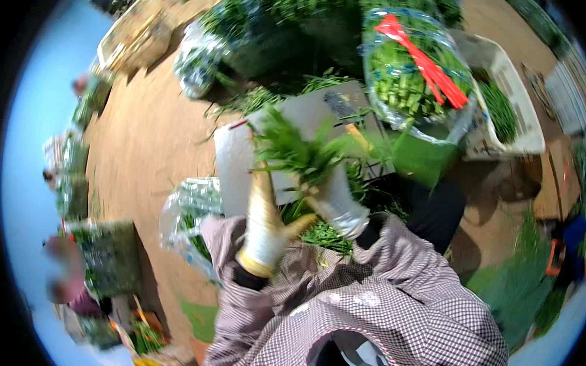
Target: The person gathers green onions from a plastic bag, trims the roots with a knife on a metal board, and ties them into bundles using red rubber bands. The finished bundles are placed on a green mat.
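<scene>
My right hand, in a whitish glove, grips a bunch of leafy green stalks whose tips are blurred by motion. To its left, my gloved left hand stands with straight fingers and its thumb spread out to the side. No held thing shows in it, though its fingertips blur near the leaves. Both hands are above a grey board that lies before me. Loose cut greens lie between my forearms, close to my lap.
At the upper right, a clear bag of green stalks carries red ties. Beside it stands a white plastic crate holding thin green stalks. A plastic bag of greens sits left of the board. Packed greens line the far side.
</scene>
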### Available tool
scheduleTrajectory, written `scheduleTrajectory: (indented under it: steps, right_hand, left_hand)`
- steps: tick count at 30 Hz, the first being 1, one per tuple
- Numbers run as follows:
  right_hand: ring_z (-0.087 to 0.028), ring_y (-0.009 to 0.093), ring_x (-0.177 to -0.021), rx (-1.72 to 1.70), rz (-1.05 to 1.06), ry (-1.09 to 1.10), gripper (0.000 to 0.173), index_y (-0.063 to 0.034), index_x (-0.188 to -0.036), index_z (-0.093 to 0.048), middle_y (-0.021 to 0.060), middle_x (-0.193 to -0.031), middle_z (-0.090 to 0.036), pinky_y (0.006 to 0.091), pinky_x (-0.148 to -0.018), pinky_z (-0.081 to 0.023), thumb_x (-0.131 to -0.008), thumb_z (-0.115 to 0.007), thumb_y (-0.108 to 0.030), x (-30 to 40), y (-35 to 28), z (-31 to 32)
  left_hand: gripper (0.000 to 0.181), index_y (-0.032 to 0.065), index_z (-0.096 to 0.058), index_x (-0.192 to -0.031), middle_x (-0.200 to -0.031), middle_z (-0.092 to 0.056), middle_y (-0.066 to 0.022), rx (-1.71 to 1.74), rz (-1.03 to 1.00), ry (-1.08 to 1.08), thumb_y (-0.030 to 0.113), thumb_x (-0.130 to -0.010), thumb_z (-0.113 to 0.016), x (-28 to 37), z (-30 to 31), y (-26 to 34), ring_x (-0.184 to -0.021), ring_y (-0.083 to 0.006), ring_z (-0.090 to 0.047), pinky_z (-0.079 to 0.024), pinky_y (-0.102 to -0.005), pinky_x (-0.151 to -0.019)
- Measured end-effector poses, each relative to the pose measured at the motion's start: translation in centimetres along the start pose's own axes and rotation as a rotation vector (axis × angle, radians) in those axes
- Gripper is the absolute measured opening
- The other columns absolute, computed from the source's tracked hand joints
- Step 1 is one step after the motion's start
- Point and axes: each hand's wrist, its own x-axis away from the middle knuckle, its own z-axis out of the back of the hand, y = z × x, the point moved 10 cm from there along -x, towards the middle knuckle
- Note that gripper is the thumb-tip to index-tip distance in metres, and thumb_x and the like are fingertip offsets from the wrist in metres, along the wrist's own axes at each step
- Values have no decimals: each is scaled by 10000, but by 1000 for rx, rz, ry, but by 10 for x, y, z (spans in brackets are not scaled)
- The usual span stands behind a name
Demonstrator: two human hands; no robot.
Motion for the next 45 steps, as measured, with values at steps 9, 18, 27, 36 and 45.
scheduleTrajectory:
  steps: [9, 18, 27, 36, 45]
  right_hand:
    - [-343, 297, -1413, 1269, 186, 0, 652, -96, -1508, -306, 155, -1536, -334, 473, -1204, -260, -905, -490, -262, 86, -55, -100]
    - [-459, 376, -1289, 475, 0, 4, 816, 12, -1410, -407, 250, -1402, -462, 479, -1095, -363, -912, -554, -618, 116, 5, 58]
    - [-640, 210, -885, -332, -687, -661, 324, -37, -1124, -660, 76, -995, -703, 339, -840, -519, -984, -599, -323, 153, 113, -9]
    - [-429, 357, -1368, 277, -383, -668, 909, 0, -1419, -463, 217, -1467, -459, 392, -1128, -349, -840, -598, -688, 122, 91, 11]
    - [-657, 325, -845, 378, -2, -589, 192, -4, -966, -632, 213, -884, -666, 429, -761, -526, -794, -612, -87, 132, 60, -69]
  left_hand:
    - [427, -10, -492, -1282, -1069, -608, -119, 480, 349, 183, 150, -911, -629, 83, -29, -62, -1014, -228, -584, -448, -415, -979]
    - [324, 15, -492, -1248, -815, -478, -38, 1092, 227, 620, 116, -946, -552, 78, 97, -98, -810, -162, -491, -427, -365, -975]
    - [252, 44, -581, -1100, -725, -398, 25, 1400, 11, 688, 237, -939, -585, 103, 139, -98, -757, -156, -474, -459, -393, -956]
    - [237, 48, -555, -1123, -617, -447, 39, 1691, -241, 447, 63, -891, -597, 101, 156, -76, -596, -85, -448, -436, -296, -798]
    - [185, 71, -609, -1059, -597, -551, 15, 1532, -294, -10, 49, -879, -644, 73, 143, -29, -552, -104, -494, -407, -284, -748]
